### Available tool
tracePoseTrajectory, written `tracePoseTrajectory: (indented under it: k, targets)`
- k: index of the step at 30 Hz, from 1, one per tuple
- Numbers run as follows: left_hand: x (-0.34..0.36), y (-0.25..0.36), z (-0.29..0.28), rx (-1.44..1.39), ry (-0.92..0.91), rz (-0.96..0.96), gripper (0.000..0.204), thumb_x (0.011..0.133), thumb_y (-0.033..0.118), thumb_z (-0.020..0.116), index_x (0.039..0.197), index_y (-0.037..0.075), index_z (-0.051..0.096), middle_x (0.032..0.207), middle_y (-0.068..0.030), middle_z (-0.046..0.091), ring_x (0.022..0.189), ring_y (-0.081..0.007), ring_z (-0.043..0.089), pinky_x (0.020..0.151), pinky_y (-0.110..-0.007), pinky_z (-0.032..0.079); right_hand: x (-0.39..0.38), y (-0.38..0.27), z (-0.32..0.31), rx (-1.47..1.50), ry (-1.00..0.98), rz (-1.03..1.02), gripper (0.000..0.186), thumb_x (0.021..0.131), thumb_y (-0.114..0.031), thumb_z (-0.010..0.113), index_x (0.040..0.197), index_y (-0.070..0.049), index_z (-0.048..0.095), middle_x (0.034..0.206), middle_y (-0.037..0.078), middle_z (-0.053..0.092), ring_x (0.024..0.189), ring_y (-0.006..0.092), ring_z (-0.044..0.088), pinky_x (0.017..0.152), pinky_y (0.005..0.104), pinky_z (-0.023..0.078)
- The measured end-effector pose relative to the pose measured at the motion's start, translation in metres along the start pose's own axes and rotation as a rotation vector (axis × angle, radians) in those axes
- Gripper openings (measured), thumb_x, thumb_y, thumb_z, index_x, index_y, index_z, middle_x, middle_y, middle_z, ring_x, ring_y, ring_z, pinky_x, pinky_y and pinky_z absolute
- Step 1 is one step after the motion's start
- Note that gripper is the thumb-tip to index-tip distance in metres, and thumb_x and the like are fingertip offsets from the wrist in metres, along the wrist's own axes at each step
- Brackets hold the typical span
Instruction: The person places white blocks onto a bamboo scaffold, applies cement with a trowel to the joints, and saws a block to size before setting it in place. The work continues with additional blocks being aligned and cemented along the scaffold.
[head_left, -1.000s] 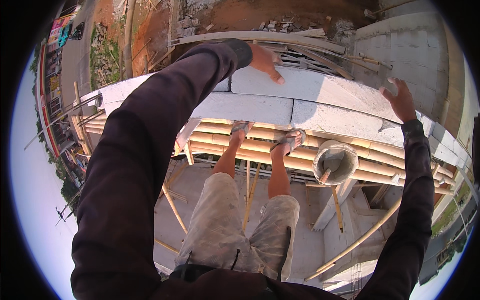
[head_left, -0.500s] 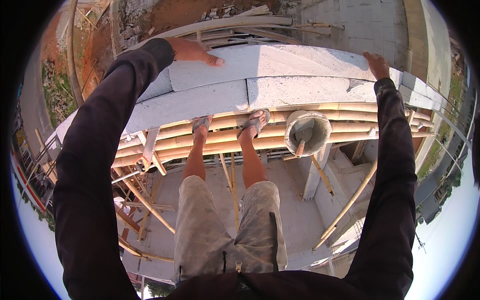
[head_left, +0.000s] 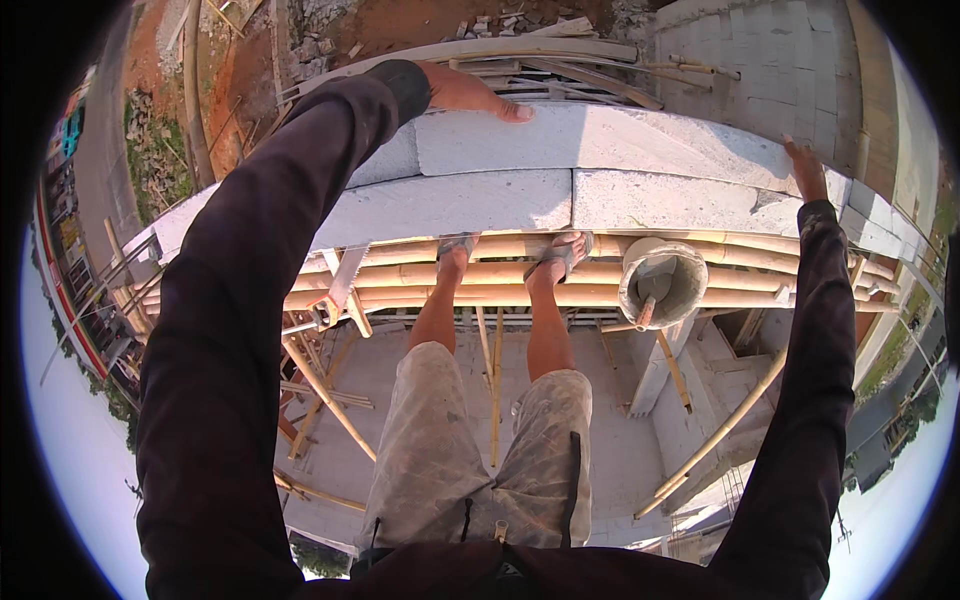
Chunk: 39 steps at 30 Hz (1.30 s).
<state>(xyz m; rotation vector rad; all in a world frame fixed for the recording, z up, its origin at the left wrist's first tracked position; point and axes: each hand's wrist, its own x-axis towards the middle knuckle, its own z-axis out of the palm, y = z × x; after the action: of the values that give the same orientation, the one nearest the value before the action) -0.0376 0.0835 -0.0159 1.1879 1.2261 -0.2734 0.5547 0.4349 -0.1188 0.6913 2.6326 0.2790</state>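
A pale grey concrete block (head_left: 650,138) forms the top course of a wall in front of me. My left hand (head_left: 470,92) grips its top edge near the left end, the thumb lying on the near side and the fingers hidden behind. Near the right end, my right hand (head_left: 806,172) is closed over the same block, its fingers partly out of sight. Beneath it runs a lower course of blocks (head_left: 450,203). A mortar-smeared bucket (head_left: 694,296) with a trowel (head_left: 650,296) inside stands to the right of my feet.
My sandalled feet (head_left: 568,256) stand on bamboo poles (head_left: 500,272) along the wall, high above a lower floor (head_left: 560,420). A handsaw (head_left: 345,280) hangs by the poles at left. Beyond the wall lie stacked planks (head_left: 560,75) and rubble.
The view has shifted, so the wall, bucket and feet sit farther right in the picture. Both hands keep about the same places on the block.
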Motion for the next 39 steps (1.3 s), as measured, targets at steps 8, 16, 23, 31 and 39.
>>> tracePoseTrajectory:
  k: [8, 16, 23, 31, 39]
  targets:
    - [-0.002, -0.002, -0.011, 0.013, -0.157, -0.006, 0.115, 0.071, 0.089, 0.059, 0.15, 0.005, 0.047, 0.161, -0.0275, 0.027, 0.151, -0.0446, 0.021, 0.121, -0.058, 0.017, 0.006, 0.015, 0.007, 0.498, -0.247, 0.59, 0.078, 0.094, -0.066, 0.052, 0.128, 0.004, 0.063, 0.129, 0.028, 0.063, 0.127, 0.0424, 0.054, 0.107, 0.0454, 0.039]
    - [0.0, 0.002, -0.015, 0.036, -0.2, -0.099, 0.12, 0.07, 0.081, 0.068, 0.152, -0.002, 0.04, 0.158, -0.0275, 0.033, 0.148, -0.041, 0.032, 0.12, -0.051, 0.025, 0.005, 0.004, -0.001, 0.616, -0.182, 0.531, 0.074, 0.097, -0.065, 0.044, 0.121, 0.002, 0.064, 0.122, 0.031, 0.064, 0.118, 0.0477, 0.057, 0.102, 0.0483, 0.042]
    - [0.017, 0.008, -0.005, 0.083, -0.079, -0.043, 0.125, 0.069, 0.078, 0.072, 0.153, -0.007, 0.033, 0.157, -0.032, 0.032, 0.145, -0.0428, 0.034, 0.119, -0.047, 0.029, -0.005, -0.003, -0.002, 0.245, -0.177, 0.215, 0.042, 0.103, -0.041, 0.048, 0.133, -0.014, 0.059, 0.121, 0.023, 0.064, 0.112, 0.0407, 0.062, 0.099, 0.0454, 0.047]
    - [0.071, 0.072, 0.012, 0.031, 0.112, 0.189, 0.127, 0.068, 0.077, 0.073, 0.154, -0.006, 0.031, 0.154, -0.0342, 0.034, 0.143, -0.0432, 0.038, 0.117, -0.044, 0.033, 0.004, -0.054, -0.061, 0.691, -0.145, 0.6, 0.062, 0.093, -0.061, 0.056, 0.132, -0.013, 0.062, 0.134, 0.022, 0.06, 0.127, 0.039, 0.055, 0.109, 0.0425, 0.041]
    - [0.113, 0.12, 0.004, -0.004, 0.116, 0.179, 0.118, 0.074, 0.083, 0.062, 0.152, -0.003, 0.039, 0.155, -0.0318, 0.036, 0.144, -0.0425, 0.036, 0.119, -0.047, 0.028, -0.001, -0.077, -0.097, 0.937, -0.012, 0.86, 0.09, 0.083, -0.069, 0.064, 0.14, 0.001, 0.055, 0.141, 0.025, 0.056, 0.134, 0.0381, 0.051, 0.113, 0.042, 0.039]
